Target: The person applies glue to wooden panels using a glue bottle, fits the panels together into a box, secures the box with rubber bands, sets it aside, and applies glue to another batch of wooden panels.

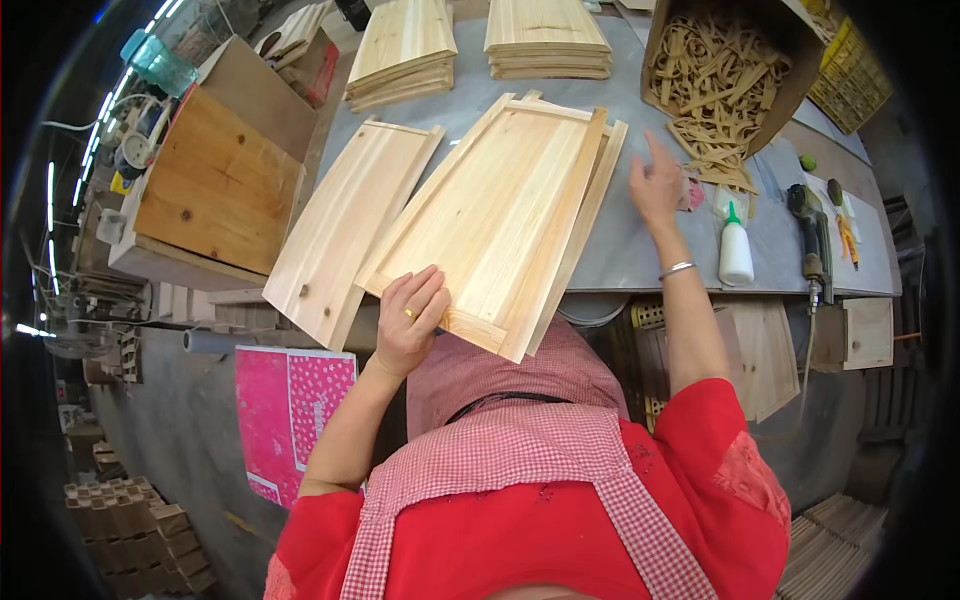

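My left hand (412,318) grips the near left corner of a tapered pale wooden panel (490,215) with raised strips along its edges. Its fingers lie over the frame, and the thumb is hidden. Under it sit more panels, one (350,220) showing on the left. To the right of the stack, my right hand (657,185) is held over the grey tabletop, fingers stretched and nothing visible in them. Just beyond that hand, tan flat bands (715,85) spill from a tipped cardboard box (790,75).
Two stacks of panels (400,50) (548,40) stand at the far side. On the right lie a white glue bottle (735,250) with a green tip, a power driver (808,235) and an orange-handled tool (846,235). A wooden box (215,185) stands to the left.
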`<state>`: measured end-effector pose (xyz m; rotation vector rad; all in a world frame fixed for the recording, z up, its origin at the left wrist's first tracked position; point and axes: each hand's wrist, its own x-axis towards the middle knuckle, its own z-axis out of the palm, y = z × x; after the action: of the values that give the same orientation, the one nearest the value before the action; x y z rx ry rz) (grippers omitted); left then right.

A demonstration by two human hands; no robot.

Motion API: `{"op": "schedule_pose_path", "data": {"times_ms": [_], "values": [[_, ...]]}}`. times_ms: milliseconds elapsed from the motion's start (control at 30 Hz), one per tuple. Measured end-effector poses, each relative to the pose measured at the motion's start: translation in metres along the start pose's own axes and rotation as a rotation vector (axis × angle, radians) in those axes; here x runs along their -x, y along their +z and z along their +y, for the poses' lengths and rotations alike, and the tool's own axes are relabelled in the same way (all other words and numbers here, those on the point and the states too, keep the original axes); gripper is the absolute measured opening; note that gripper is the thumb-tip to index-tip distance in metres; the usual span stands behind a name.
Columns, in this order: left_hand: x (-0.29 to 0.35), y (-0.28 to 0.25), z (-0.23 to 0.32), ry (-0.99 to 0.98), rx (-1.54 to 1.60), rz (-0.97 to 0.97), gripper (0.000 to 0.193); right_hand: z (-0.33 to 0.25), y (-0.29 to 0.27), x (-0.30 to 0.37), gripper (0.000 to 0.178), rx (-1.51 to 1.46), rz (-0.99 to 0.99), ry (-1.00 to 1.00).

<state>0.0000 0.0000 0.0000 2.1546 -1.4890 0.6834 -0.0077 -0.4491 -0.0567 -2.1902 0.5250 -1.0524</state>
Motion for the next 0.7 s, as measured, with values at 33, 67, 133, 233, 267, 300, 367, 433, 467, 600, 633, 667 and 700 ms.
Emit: {"op": "schedule_pose_path", "data": {"times_ms": [33, 67, 133, 233, 267, 300, 367, 433, 467, 600, 633, 667, 700], "values": [[0.001, 0.003, -0.002, 0.023, 0.029, -0.035, 0.038, 0.006, -0.009, -0.001, 0.044, 0.141, 0.022, -0.08], [0.002, 0.004, -0.004, 0.035, 0.054, -0.077, 0.038, 0.01, -0.015, -0.002, 0.041, 0.273, 0.046, -0.156], [0.015, -0.002, -0.004, 0.061, 0.096, -0.151, 0.039, 0.011, -0.03, 0.02, 0.034, 0.432, -0.105, -0.134], [0.019, 0.004, -0.006, 0.094, 0.102, -0.281, 0.039, 0.019, -0.035, 0.023, 0.024, 0.544, -0.18, -0.168], [0.021, 0.006, -0.005, 0.087, 0.079, -0.343, 0.039, 0.022, -0.032, 0.026, 0.02, 0.504, -0.136, -0.22], [0.023, 0.01, -0.001, 0.088, 0.082, -0.345, 0.039, 0.024, -0.029, 0.028, 0.02, 0.506, -0.136, -0.22], [0.024, 0.025, 0.012, 0.013, -0.074, -0.263, 0.039, 0.029, -0.027, 0.031, 0.02, 0.522, -0.085, -0.255], [0.021, 0.037, 0.016, 0.047, -0.107, -0.177, 0.038, 0.03, -0.022, 0.036, 0.02, 0.534, -0.057, -0.277], [0.018, 0.042, 0.019, 0.075, -0.148, -0.09, 0.038, 0.03, -0.021, 0.038, 0.02, 0.542, -0.04, -0.286], [-0.005, 0.05, 0.026, 0.113, -0.099, -0.086, 0.036, 0.028, -0.021, 0.038, 0.02, 0.567, -0.031, -0.307], [-0.012, 0.045, 0.029, 0.131, -0.114, -0.029, 0.036, 0.027, -0.021, 0.038, 0.021, 0.572, -0.05, -0.293], [-0.02, 0.038, 0.033, 0.119, -0.126, -0.044, 0.036, 0.026, -0.021, 0.036, 0.021, 0.577, -0.073, -0.263], [-0.029, 0.03, 0.037, 0.046, -0.044, 0.0, 0.037, 0.027, -0.023, 0.031, 0.021, 0.572, -0.059, -0.283]]}}
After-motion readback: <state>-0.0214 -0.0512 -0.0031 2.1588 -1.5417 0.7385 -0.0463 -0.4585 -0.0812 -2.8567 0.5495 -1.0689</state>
